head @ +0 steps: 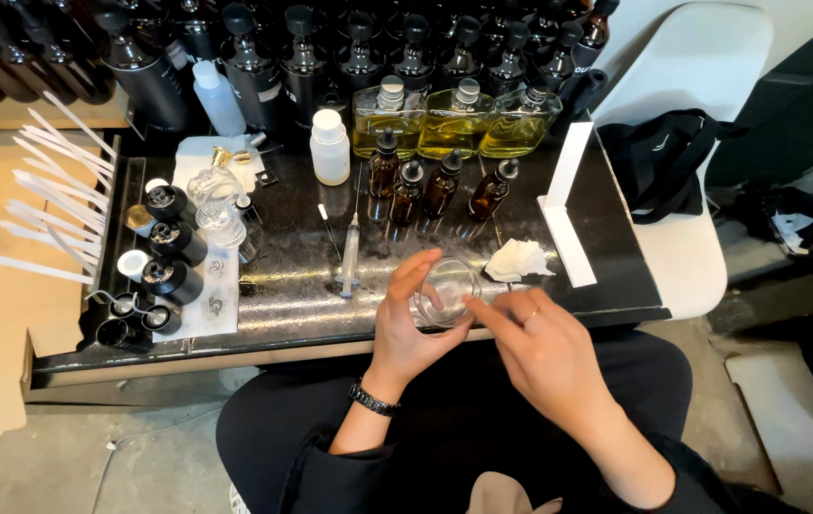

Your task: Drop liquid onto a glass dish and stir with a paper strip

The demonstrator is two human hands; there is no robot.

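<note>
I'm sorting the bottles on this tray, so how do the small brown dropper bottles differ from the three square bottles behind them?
The brown dropper bottles are small, round, dark amber, with black dropper tops. The square bottles are larger, flat-sided, clear glass showing yellow liquid, with silvery collars. Both groups stand upright in rows on the black tray.

Dark labelled bottles [154, 81] along bench [606, 238] back edge; white printed label sheet [211, 300] at bench left front.
</note>
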